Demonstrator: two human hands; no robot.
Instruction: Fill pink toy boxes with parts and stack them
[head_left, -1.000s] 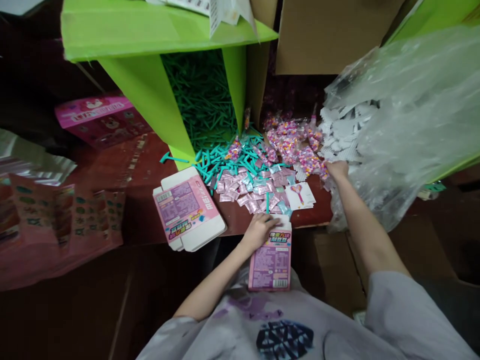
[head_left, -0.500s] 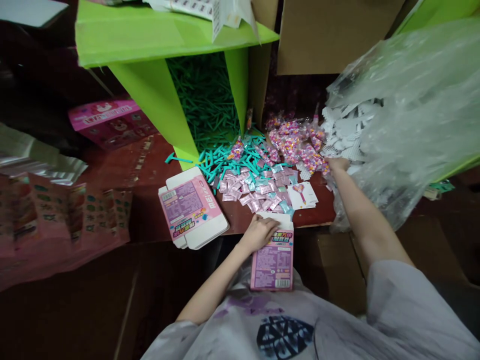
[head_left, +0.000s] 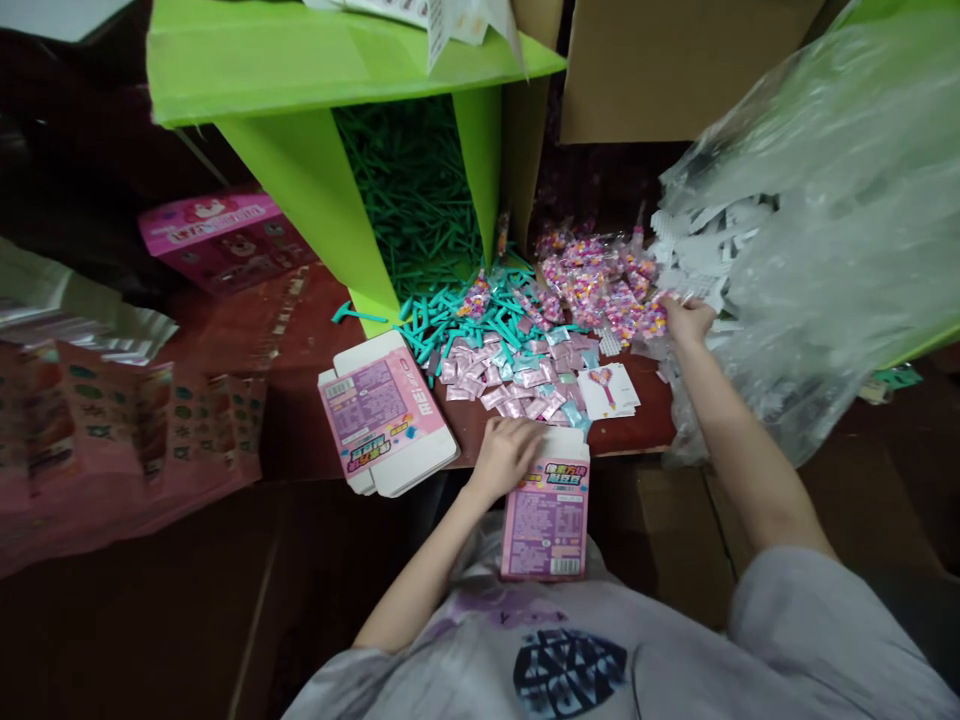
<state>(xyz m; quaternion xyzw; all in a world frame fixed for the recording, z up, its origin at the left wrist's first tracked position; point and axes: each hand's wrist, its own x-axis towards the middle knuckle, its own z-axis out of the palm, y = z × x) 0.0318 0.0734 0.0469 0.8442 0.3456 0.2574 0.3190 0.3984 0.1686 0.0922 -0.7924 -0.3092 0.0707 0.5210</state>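
Note:
A pink and purple printed box [head_left: 547, 520] leans against my lap with its white flap up. My left hand [head_left: 508, 455] is closed over its upper left edge, fingertips beside the flap. At the right, my right hand [head_left: 688, 320] pinches a small clear bag of colourful beads [head_left: 654, 318] at the edge of a heap of similar bags [head_left: 589, 280]. Small pink and teal sachets [head_left: 517, 378] lie scattered in front of the heap, beside white picture cards [head_left: 609, 390]. Teal plastic hammers [head_left: 461, 312] spread behind the sachets.
Flattened boxes [head_left: 386, 415] lie at the table edge left of centre. A green bin [head_left: 307, 190] holds many more hammers. White textured pieces [head_left: 697, 240] sit under a clear plastic bag [head_left: 840, 220] at right. A pink carton [head_left: 225, 240] and pink printed packaging [head_left: 97, 430] are on the left.
My right hand has drawn slightly right and up, pinching a bead bag. My left hand has slid a little up and left along the box, uncovering more of its printed title.

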